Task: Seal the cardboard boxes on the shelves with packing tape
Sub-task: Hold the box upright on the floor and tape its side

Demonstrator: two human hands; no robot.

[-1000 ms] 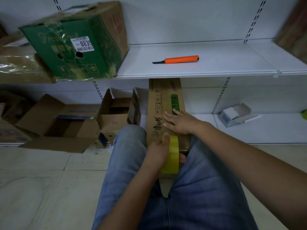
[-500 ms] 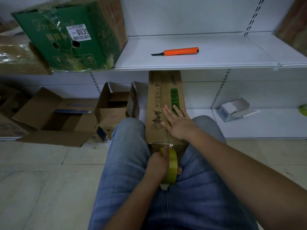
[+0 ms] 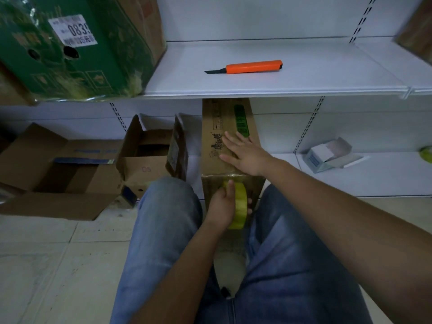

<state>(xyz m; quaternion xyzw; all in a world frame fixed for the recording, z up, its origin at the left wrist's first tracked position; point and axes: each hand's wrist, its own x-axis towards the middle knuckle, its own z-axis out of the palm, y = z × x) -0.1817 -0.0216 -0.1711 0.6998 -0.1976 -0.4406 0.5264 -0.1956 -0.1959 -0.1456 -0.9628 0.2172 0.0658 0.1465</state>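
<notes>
Left hand (image 3: 222, 206) curled round yellow tape roll (image 3: 239, 206), thumb up over its rim, roll pressed to near end face of tall cardboard box (image 3: 217, 136) between blue-jeaned knees (image 3: 163, 218). Right hand (image 3: 245, 153) flat on box's top face, fingers straight and spread, holding nothing, just beside green label (image 3: 242, 122). Box closed, contents hidden, far end running in under upper shelf (image 3: 304, 90). Left of it, on the lower shelf, small open carton (image 3: 145, 169), flaps up, inside dark; further left, large open carton (image 3: 58, 169), flaps splayed, contents not discernible. Right, on lower shelf (image 3: 374, 178), small white box (image 3: 327, 155) lying open. Above, orange utility knife (image 3: 252, 67), blade out, on upper shelf; at its left end green carton (image 3: 70, 54) with white price sticker, closed.
</notes>
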